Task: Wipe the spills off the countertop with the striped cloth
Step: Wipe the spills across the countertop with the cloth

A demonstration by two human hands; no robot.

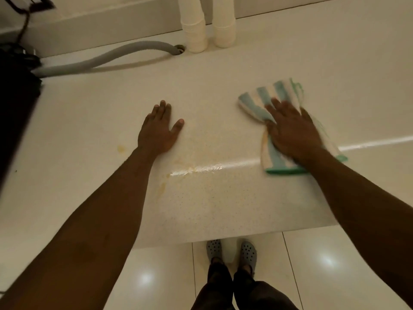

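Right hand (292,130) flat on striped cloth (263,101), left hand (159,128) open beside spills (201,151), cup stacks (207,25) behind

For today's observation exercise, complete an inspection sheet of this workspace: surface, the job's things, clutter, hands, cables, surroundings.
Surface: pale countertop, yellowish spill smeared across the middle, small spot further left.
Job's things: striped cloth lies flat, right of the spill.
Clutter: two stacks of paper cups at the back.
Hands: left hand flat on the counter, empty; right hand pressed on the cloth.
Cables: grey corrugated hose runs into a counter hole; dark cord at top left.
Surroundings: glossy tiled floor, grey clogs.
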